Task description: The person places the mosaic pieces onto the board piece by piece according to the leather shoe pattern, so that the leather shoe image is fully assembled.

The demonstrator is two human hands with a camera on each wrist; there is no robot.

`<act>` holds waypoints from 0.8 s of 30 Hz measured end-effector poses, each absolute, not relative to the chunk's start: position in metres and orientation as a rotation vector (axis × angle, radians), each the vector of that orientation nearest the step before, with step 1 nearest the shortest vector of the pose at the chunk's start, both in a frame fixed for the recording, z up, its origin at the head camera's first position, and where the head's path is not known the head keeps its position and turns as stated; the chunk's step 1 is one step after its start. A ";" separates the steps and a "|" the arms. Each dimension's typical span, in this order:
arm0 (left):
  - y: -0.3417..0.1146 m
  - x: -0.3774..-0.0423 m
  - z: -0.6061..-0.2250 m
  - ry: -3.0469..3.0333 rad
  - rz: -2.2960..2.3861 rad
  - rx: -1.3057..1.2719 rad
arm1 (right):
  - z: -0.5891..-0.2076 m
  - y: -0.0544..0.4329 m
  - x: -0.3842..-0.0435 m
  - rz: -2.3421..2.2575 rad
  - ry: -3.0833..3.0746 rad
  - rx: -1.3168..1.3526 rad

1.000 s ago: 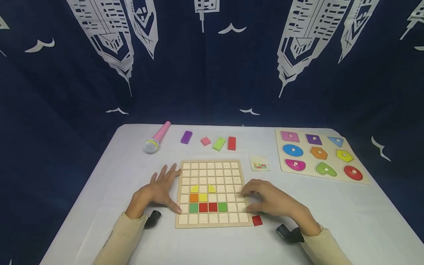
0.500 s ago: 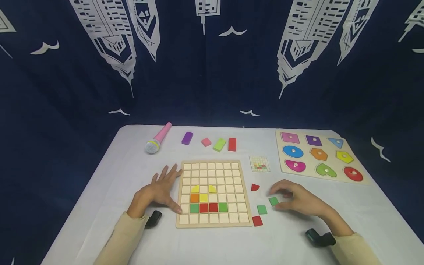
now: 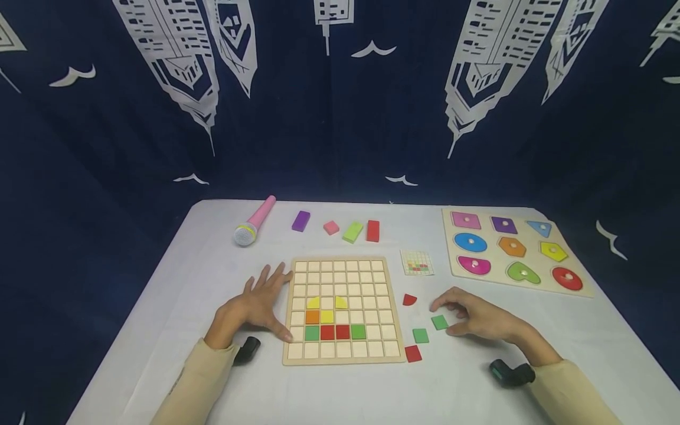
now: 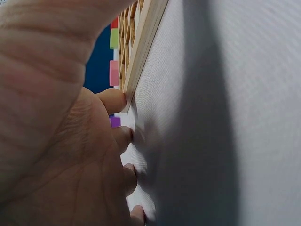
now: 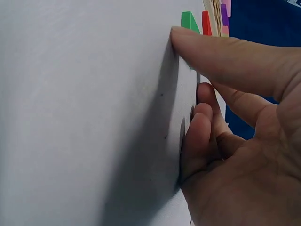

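A wooden grid board [image 3: 372,351] lies on the table with colored tiles in several of its squares: yellow, orange, green and red. My left hand [image 3: 256,302] rests on the table with fingers spread, its thumb and index fingertip touching the board's left edge. In the left wrist view an index fingertip [image 4: 113,100] meets the wooden side. My right hand [image 3: 480,316] is over the table right of the board, thumb and index finger apart. Just left of it lies a green square tile [image 3: 440,322]; in the right wrist view the thumb [image 5: 207,49] overlaps green tiles [image 5: 186,21].
Another green tile [image 3: 421,336], a red square tile [image 3: 413,353] and a red quarter-round tile [image 3: 409,300] lie beside the board. Behind are a small pattern card [image 3: 417,262], a pink toy microphone [image 3: 256,221], several colored blocks [image 3: 352,232] and a shape puzzle board [image 3: 496,227].
My right hand has moved right from the board's right edge, and the green tiles and red quarter-round tile now show there. The left hand stays at the board's left edge.
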State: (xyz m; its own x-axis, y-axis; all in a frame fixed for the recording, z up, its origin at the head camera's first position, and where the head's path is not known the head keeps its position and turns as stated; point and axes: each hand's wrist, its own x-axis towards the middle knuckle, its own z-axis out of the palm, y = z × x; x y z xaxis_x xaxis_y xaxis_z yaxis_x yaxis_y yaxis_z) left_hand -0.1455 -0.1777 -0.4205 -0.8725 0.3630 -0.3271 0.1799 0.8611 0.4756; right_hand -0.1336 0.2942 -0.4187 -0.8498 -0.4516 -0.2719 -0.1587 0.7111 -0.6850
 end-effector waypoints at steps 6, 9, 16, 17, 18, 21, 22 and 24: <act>-0.177 -0.146 -0.421 2.615 0.610 0.395 | -0.421 0.289 -0.133 -0.925 2.536 -0.445; -0.177 -0.146 -0.422 2.610 0.609 0.395 | -0.422 0.286 -0.131 -0.887 2.581 -0.453; -0.177 -0.146 -0.422 2.611 0.601 0.393 | -0.420 0.275 -0.124 -0.755 2.719 -0.632; -0.177 -0.146 -0.422 2.613 0.605 0.395 | -0.419 0.273 -0.124 -0.750 2.729 -0.656; -0.178 -0.146 -0.422 2.616 0.605 0.396 | -0.417 0.271 -0.124 -0.756 2.731 -0.674; -0.178 -0.147 -0.422 2.623 0.605 0.392 | -0.412 0.260 -0.124 -0.807 2.716 -0.707; -0.178 -0.147 -0.422 2.625 0.608 0.392 | -0.410 0.256 -0.124 -0.830 2.704 -0.721; -0.178 -0.147 -0.423 2.620 0.617 0.389 | -0.408 0.246 -0.124 -0.876 2.670 -0.758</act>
State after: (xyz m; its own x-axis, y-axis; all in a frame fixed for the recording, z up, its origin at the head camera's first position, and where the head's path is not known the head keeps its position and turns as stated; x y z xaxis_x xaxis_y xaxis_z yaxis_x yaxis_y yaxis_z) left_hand -0.1469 -0.1785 -0.4226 -0.8731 0.3564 -0.3327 0.1705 0.8625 0.4765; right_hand -0.1238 0.2458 -0.4076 -0.8395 -0.5406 -0.0554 -0.4027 0.6873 -0.6046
